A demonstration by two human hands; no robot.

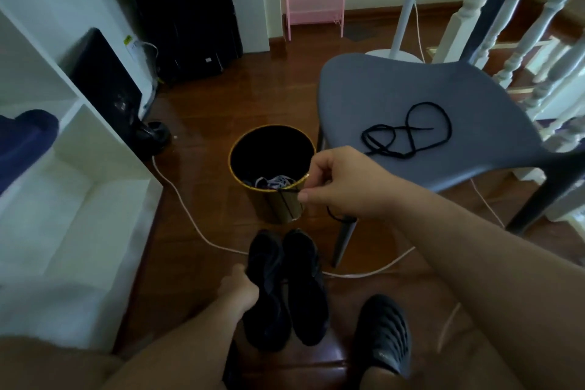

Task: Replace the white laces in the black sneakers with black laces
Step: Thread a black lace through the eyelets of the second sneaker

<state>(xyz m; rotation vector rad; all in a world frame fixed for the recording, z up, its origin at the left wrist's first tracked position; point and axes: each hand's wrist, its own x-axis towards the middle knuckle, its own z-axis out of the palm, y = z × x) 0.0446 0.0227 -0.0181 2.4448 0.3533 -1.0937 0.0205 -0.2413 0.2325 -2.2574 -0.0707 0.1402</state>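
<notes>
Wooden floor (196,123) runs under everything, with white shelving on the left and a grey chair (395,98) on the right. Fingers (316,168) of the right hand (342,187) are pressed together in a pinch on a black lace (286,196), which hangs down in front of the gold-rimmed bin (272,174); another part of it dangles under the palm. Fingers of the left hand (240,288) curl round the side of the left one of the two black sneakers (286,285), which sit together on the floor just in front of the bin. White laces (275,181) lie inside the bin, so the removal looks done and the threading step seems to be starting. A second black lace (408,130) waits on the chair seat. Next, I judge, the pinched lace tip needs guiding to the lowest eyelet of the held sneaker while the left hand steadies it.
</notes>
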